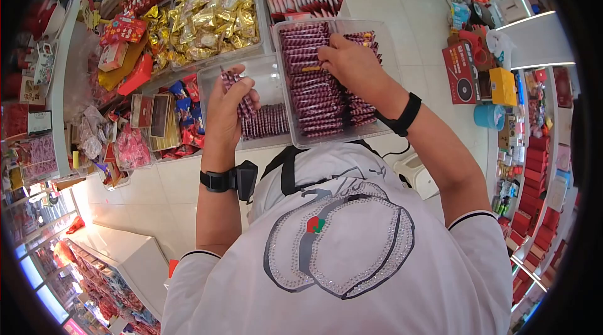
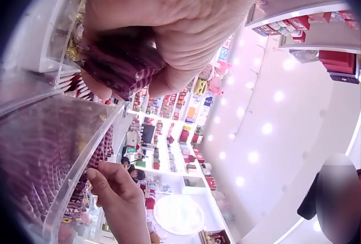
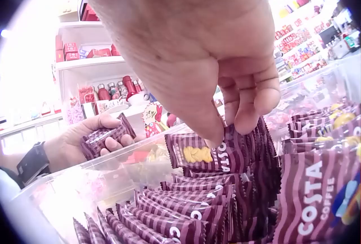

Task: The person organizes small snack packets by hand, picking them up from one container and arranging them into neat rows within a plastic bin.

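My left hand (image 1: 221, 115) grips a small bunch of purple striped packets (image 2: 121, 66), held over a lower clear bin (image 1: 268, 77) that has a row of similar packets (image 1: 267, 123) at its near end. In the right wrist view, my right hand (image 3: 192, 46) pinches the top of a striped COSTA packet (image 3: 197, 152) between thumb and fingers. That packet stands above rows of the same packets (image 3: 163, 213) in the raised clear bin (image 1: 326, 141). Its right-hand row includes a packet lettered COSTA COFFEE (image 3: 310, 199).
Beyond the bins lies a tray of gold-wrapped sweets (image 1: 217, 18), beside a compartment of red and white packets (image 1: 301, 1). Red boxes (image 1: 135, 74) and blue wrapped sweets (image 1: 183, 106) sit to the left. A white stool (image 1: 418, 175) stands at the right, near stocked shelves.
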Demonstrator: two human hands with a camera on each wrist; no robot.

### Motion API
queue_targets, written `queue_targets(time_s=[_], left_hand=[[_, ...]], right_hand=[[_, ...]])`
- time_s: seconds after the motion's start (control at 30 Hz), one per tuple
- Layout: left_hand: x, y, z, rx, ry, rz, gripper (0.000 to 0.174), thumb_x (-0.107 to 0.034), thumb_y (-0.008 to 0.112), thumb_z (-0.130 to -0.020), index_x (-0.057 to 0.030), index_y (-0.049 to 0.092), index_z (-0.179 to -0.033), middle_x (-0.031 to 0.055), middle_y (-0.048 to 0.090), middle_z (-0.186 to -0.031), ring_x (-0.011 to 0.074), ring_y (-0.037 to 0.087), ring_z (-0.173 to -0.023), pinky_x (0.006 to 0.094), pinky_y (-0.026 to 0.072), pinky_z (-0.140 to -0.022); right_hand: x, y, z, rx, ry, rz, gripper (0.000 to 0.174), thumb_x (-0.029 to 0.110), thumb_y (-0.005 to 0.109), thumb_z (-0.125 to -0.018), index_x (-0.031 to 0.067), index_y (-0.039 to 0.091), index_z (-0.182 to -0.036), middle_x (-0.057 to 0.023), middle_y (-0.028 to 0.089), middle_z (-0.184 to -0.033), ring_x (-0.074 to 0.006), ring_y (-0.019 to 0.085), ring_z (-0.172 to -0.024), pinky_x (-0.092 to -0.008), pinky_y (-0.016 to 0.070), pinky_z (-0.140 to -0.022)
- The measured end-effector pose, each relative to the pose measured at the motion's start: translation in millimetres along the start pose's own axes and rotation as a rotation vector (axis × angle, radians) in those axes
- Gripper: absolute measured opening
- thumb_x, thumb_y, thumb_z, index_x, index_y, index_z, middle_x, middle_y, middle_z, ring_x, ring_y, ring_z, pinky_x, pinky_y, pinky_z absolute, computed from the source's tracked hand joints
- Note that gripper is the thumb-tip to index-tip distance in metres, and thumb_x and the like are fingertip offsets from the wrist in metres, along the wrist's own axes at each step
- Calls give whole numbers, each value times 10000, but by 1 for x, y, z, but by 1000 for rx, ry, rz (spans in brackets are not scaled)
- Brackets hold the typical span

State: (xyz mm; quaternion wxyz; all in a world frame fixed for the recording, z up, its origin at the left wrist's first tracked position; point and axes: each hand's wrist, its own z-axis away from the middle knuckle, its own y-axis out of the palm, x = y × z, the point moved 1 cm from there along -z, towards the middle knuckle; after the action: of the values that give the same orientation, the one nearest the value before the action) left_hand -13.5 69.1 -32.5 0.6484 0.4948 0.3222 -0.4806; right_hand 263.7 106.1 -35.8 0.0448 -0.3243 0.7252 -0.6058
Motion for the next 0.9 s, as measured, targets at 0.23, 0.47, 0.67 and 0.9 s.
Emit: queue_targets(time_s=[0.23,0.47,0.67,0.9], left_hand=[[1,2,0,15,-3,-15,467,-131,667,-942,43,482,-1334,70,650,-940,151,649,-746,305,560,-633],[0,4,0,6,-9,-8,434,-119,680,-936,14,507,-1312,50,620,-892,132,649,-723,282,563,-628],[1,5,1,5,-30,-25,433,-132,679,-938,9,505,-1309,52,619,-870,136,645,-710,282,554,-626],[0,8,2,12,-36,-24,430,-135,678,-942,4,503,-1310,58,619,-888,135,643,-715,283,545,-619]], right_hand=[[2,3,-1,-16,-32,41,52,88,630,-847,82,637,-898,-121,581,-913,-323,665,-801,-443,553,-687],[6,2,-3,-1,-2,75,165,81,626,-849,88,626,-1013,-132,585,-941,-326,678,-813,-448,558,-672],[5,6,-1,-10,-13,61,236,79,660,-836,90,635,-1070,-139,576,-979,-328,682,-811,-444,562,-670],[1,7,1,13,11,69,262,86,705,-800,88,611,-1045,-133,578,-988,-323,681,-816,-438,565,-678]])
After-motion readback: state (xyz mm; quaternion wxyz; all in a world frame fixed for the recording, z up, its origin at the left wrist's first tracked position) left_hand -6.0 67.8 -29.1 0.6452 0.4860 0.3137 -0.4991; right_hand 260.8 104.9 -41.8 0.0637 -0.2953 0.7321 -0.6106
